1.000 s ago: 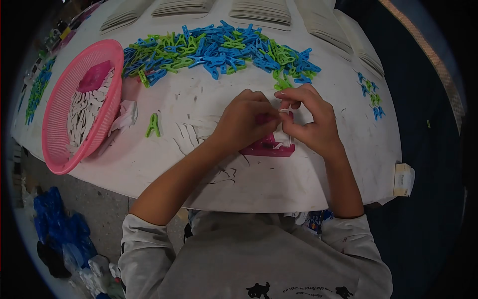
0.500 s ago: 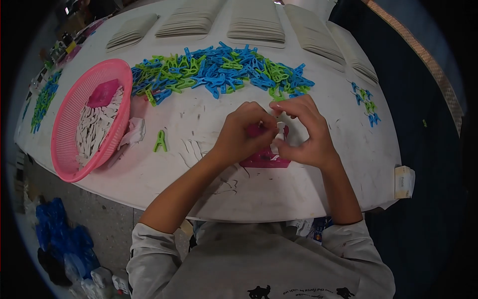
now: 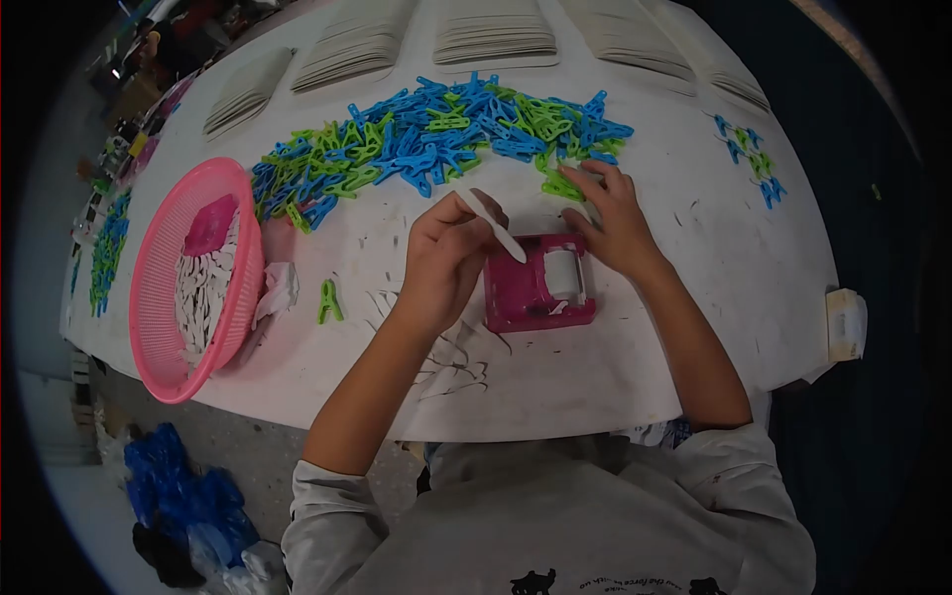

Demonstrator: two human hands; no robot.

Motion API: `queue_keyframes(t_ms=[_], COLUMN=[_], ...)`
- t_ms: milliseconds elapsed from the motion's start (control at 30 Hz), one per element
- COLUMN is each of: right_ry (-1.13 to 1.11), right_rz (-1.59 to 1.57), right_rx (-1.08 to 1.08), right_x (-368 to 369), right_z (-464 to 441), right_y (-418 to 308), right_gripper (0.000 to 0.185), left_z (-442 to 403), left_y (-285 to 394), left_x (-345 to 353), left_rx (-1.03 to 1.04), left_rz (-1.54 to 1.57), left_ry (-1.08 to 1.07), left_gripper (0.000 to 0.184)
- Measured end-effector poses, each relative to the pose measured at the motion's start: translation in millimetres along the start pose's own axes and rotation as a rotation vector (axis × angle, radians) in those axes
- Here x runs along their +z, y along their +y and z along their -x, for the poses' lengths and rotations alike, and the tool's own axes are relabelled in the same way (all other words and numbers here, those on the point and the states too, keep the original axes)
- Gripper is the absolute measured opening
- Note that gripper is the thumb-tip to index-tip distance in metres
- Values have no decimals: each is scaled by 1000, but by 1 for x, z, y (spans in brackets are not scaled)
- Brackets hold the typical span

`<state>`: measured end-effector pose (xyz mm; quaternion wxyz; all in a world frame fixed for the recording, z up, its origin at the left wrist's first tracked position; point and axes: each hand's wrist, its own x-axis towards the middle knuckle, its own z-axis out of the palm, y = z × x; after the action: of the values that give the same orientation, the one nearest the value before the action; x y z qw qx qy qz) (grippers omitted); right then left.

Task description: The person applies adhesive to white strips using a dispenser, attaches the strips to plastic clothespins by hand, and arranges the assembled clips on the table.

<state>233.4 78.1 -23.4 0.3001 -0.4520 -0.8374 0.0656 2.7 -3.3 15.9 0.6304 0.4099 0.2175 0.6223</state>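
My left hand (image 3: 448, 253) pinches a slim white strip (image 3: 493, 226) that points down to the right, its lower end over a magenta box (image 3: 514, 297). Inside the box's right half sits a white roll (image 3: 562, 274) with ragged white matter at its front. My right hand (image 3: 617, 226) is open above and right of the box, fingers apart, its index finger beside a green clothespin (image 3: 557, 185) at the pile's edge. Whether it touches that clothespin I cannot tell. Blue and green clothespins (image 3: 426, 139) lie heaped beyond both hands.
A pink basket (image 3: 139, 297) on the left holds many white strips and a magenta piece (image 3: 211, 226). Near it lie crumpled paper (image 3: 278, 290) and a lone green clothespin (image 3: 329, 301). Stacks of flat cards (image 3: 496, 35) line the far edge. More clothespins (image 3: 751, 159) are at right.
My hands have come apart from over the magenta box. The left now shows the white strip raised; the right has moved up toward the clothespin pile and opened. The whole view has shifted slightly.
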Motion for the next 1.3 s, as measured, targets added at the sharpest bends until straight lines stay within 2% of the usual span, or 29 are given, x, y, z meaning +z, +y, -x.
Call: queue_keyframes(t_ms=[133, 200, 333, 400, 633, 733, 800, 833, 900, 933, 1000, 1033, 1100, 1200, 1300], right_ry=[25, -3, 36, 34, 23, 108, 195, 193, 253, 248, 307, 301, 293, 250, 205], right_rz=[13, -96, -87, -76, -65, -54, -127, -126, -442, -441, -665, -666, -301, -192, -127], right_rx=[-33, 51, 65, 66, 100, 116, 89, 86, 70, 67, -76, -77, -338, -436, -478], right_x=[4, 1, 1, 1, -5, -13, -23, -29, -43, -48, -57, -64, -74, -71, -65], right_z=[-2, -2, -1, -1, 1, 0, -1, -1, 0, 2, 3, 3, 3, 5, 9], right_y=[6, 10, 10, 9, 5, -8, -18, -23, -33, -37, -44, -49, -60, -68, -68], right_gripper=[42, 36, 30, 27, 30, 34, 36, 36, 38, 38, 32, 32, 25, 22, 25], left_z=[0, 0, 0, -2, 1, 3, 6, 6, 7, 6, 2, 1, 1, 1, 2], left_y=[-1, -1, -3, -7, -4, 0, 3, 4, 4, 3, 2, 3, 7, 7, 5], left_x=[0, 0, -4, -15, -8, -2, 2, 4, 9, 8, 5, 5, 8, 12, 12], left_rx=[16, 10, -26, -33, -42, -24, -89, -87, 8, 10, 200, 199, 265, 336, 308], left_rz=[67, 84, 55, 143, 118, 66, -227, -225, -438, -435, -745, -743, -972, -1085, -1075], left_ry=[-14, -70, -114, -258, -268, -222, -27, -25, 16, 20, -56, -50, -114, -166, -140], left_gripper=[12, 15, 15, 14, 12, 10, 12, 12, 14, 14, 17, 17, 21, 22, 19])
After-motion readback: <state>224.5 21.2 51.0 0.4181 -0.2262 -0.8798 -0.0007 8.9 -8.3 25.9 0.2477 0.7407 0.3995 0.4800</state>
